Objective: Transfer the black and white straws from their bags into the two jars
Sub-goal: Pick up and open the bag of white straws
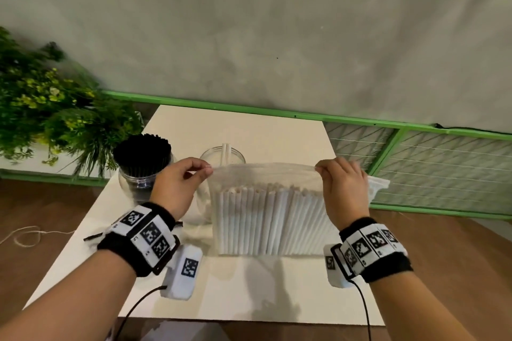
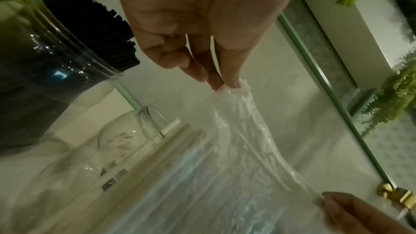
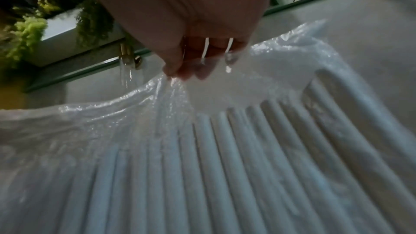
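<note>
On the white table, left hand and right hand each pinch the clear bag of white straws at its top corners; a slipped pinch would likely topple it against the near-empty glass jar

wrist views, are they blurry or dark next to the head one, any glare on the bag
Head view: evenly lit and fairly sharp, with edges bowed by the wide lens. Left wrist view: dim, and the clear bag is smeared by blur below the left hand. Right wrist view: dim too, the white straws soft, with speckled glare on the plastic under the right hand.
</note>
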